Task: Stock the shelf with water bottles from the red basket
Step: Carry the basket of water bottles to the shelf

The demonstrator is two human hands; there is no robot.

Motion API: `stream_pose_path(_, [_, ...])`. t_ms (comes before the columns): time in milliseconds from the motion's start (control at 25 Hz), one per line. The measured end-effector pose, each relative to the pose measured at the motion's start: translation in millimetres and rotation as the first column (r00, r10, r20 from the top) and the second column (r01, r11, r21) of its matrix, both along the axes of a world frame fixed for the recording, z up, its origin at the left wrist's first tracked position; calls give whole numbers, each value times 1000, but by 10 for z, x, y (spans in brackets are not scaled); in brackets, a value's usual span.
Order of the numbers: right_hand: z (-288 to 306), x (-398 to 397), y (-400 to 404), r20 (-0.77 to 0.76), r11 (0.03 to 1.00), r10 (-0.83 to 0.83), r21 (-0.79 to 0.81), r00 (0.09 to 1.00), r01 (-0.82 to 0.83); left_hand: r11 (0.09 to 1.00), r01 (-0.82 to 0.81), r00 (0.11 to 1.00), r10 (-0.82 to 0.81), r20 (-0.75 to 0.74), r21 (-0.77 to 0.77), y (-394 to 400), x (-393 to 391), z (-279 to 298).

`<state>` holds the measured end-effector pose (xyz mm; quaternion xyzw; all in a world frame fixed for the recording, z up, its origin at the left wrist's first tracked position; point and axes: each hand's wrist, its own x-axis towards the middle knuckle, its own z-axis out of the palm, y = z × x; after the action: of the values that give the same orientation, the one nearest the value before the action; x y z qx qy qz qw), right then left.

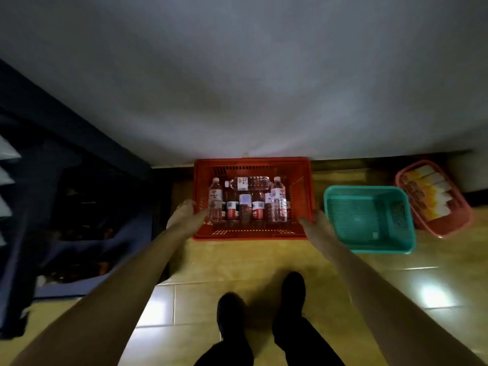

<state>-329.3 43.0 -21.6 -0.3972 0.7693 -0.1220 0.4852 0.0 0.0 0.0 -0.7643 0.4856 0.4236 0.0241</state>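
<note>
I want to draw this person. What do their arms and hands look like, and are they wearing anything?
Both arms are bare, with no sleeves showing. The left hand and right hand wear no gloves; no rings or watch are visible. Lower down are dark trousers and dark shoes.

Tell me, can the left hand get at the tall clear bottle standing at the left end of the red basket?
Probably yes. The left hand is at the red basket's left rim, right beside that bottle, and the basket is open-topped with nothing between them.
</note>
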Motion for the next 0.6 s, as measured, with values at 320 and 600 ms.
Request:
stream_pose_path(320, [-1650,-450,-600,-228,986,-101,105,968,128,970,-243,968,240,75,24,-488,263,-1607])
stream_pose_path(600, [-2665,-763,-904,-58,950,-292,98,955,297,897,-426,897,436,-74,113,-618,293,-2345])
